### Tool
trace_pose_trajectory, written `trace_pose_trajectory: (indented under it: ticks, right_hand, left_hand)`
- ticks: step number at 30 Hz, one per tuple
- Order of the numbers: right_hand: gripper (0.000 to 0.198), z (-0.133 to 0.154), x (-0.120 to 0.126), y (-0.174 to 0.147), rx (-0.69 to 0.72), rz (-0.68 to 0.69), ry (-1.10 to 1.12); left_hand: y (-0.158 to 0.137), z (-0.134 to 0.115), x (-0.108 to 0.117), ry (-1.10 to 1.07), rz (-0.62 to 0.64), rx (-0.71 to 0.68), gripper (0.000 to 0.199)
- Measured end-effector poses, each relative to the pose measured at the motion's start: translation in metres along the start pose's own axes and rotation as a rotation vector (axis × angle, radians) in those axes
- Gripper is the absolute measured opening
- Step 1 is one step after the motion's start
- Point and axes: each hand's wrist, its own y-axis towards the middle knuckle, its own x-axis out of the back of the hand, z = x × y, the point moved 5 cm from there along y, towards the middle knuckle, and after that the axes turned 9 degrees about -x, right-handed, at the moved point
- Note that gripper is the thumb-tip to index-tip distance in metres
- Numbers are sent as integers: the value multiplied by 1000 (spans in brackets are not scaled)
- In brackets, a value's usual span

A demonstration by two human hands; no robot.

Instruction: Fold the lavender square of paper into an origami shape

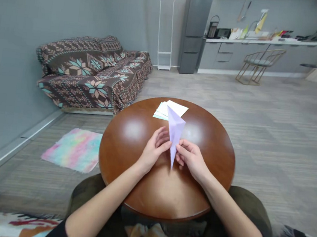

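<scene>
While I watch from afar in the head view, the left hand (pixel 155 146) and right hand (pixel 190 157) pinch 2 sides of the purple paper (pixel 175 129) above the table (pixel 126 156). I see room on both sides, out to the round edge, with white sheets (pixel 180 108) near the far rim. The paper is thin, folded and pointy; the table is brown and shiny.
</scene>
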Motion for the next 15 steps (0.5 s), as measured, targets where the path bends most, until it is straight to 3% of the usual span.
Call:
trace_pose_trajectory:
  ticks: [4, 7, 11, 15]
  right_hand:
    - [31, 4, -3, -5, 17, 102, -19]
    - [33, 6, -3, -10, -2, 172, -45]
    - [35, 12, 1, -13, 18, 199, -84]
    - [31, 16, 9, -13, 50, 120, -158]
  left_hand:
    - [0, -10, 1, 39, 19, -110, 88]
    - [0, -17, 3, 26, 24, -167, 94]
    - [2, -20, 8, -7, -25, -196, 83]
    - [3, -21, 8, 29, -57, -205, 65]
